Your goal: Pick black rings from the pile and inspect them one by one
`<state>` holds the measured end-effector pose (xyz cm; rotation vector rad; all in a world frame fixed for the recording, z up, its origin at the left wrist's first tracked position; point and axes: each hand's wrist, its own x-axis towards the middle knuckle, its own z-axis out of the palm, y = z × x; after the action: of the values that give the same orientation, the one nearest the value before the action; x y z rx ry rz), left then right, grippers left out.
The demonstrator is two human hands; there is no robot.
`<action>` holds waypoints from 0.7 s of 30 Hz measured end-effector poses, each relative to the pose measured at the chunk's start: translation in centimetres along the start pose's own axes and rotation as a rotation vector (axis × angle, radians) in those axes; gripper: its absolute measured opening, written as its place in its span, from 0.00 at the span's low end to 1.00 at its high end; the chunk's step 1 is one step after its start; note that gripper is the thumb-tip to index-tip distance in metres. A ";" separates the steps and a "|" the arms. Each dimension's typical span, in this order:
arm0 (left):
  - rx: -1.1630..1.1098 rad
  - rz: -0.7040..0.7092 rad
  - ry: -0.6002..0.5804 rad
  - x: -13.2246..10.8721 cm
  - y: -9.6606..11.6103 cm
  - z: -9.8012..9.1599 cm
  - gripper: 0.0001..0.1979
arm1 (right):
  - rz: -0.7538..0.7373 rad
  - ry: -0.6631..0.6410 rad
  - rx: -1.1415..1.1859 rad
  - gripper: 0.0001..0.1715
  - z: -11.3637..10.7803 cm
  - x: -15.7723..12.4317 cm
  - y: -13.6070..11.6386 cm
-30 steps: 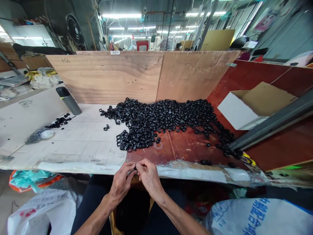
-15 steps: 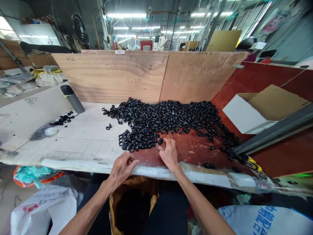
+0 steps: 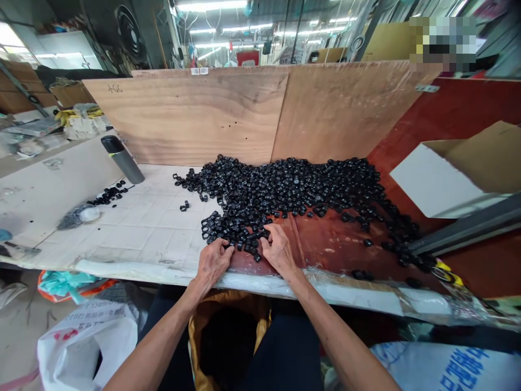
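Observation:
A broad heap of small black plastic rings (image 3: pixel 293 187) covers the middle of the workbench, and a smaller cluster reaches toward the front edge. At the near left rim of that cluster is my left hand (image 3: pixel 215 263), its thumb and forefinger closed around what looks like a black ring (image 3: pixel 226 246). My right hand (image 3: pixel 280 251) rests at the cluster's right side with thumb and forefinger apart, their tips touching or close to the rings. Between the hands, a few rings lie loose on the red board (image 3: pixel 325 239). Below, an orange-yellow sack (image 3: pixel 195 347) hangs open with dark contents.
Plywood panels (image 3: pixel 183 119) wall off the back. A grey bottle (image 3: pixel 127 163) and a plastic bag (image 3: pixel 73 218) stand at left. On the right are an open white carton (image 3: pixel 435 176), a grey metal bar (image 3: pixel 468 225) and yellow-handled scissors (image 3: pixel 448 274). A person's head shows behind the panel.
My left hand has moved up and inward to the rings, its fingers closing. My right hand has shifted slightly left, and some rings now lie nearer the front edge. The view has tilted slightly.

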<state>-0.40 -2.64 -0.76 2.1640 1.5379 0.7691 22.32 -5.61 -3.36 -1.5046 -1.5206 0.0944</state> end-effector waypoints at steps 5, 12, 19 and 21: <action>0.061 0.110 -0.005 -0.3 0.8 -0.2 0.08 | 0.004 0.071 0.071 0.04 -1.9 -0.3 -1.9; -0.028 0.010 0.015 -0.8 0.3 -0.2 0.03 | -0.261 -0.438 0.093 0.10 -2.3 -0.9 -2.6; -0.125 0.001 0.123 -1.9 -1.0 0.1 0.16 | -0.198 -0.351 -0.099 0.10 -0.8 -0.2 -2.2; -0.100 0.015 0.152 -1.8 -1.1 0.2 0.16 | -0.201 -0.358 -0.150 0.07 -0.8 -0.2 -2.6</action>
<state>-1.55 -3.97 -1.96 2.0889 1.5220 1.0144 20.94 -6.83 -1.37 -1.4976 -1.9961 0.1395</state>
